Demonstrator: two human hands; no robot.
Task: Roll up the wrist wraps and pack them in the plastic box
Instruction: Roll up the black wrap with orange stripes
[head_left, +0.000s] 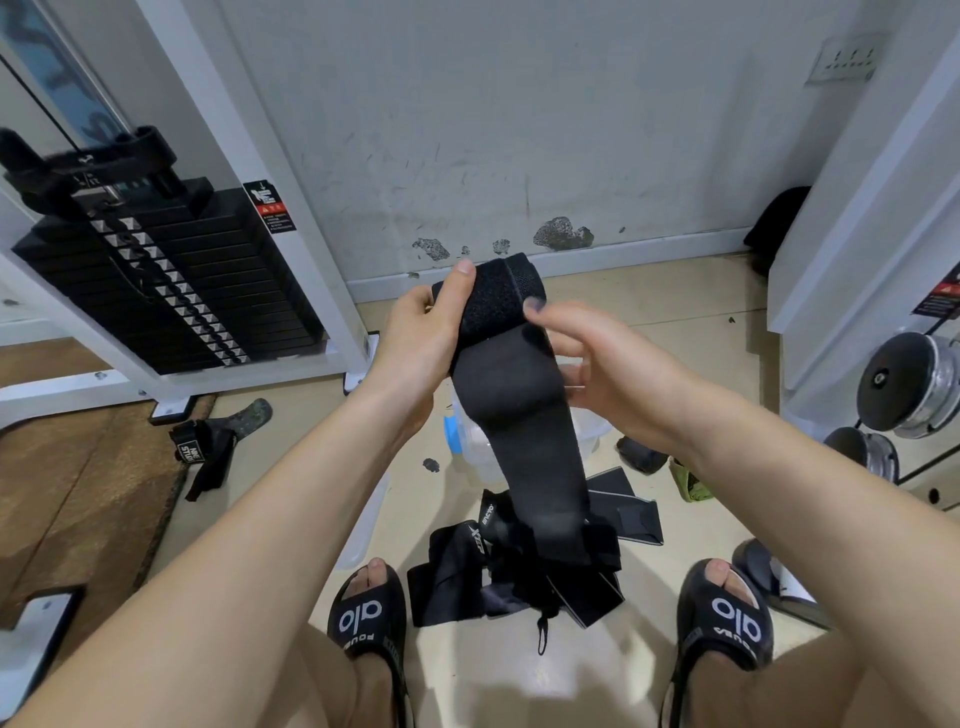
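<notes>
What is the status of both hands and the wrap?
Left hand grips black fabric wrist wrap; right hand on its edge. Tail hanging, unrolled. Clear plastic box on floor, behind it.

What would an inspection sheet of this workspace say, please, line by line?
Surface: pale floor; brown mat on the left.
Job's things: black wrist wrap held up, its tail hanging down; pile of black wraps between the feet; clear plastic box partly hidden behind the wrap.
Clutter: black strap on the mat's edge; green item.
Hands: left hand grips the wrap's top; right hand, blurred, holds its edge.
Cables: machine cable, upper left.
Surroundings: weight stack, scuffed wall, dumbbells.
</notes>
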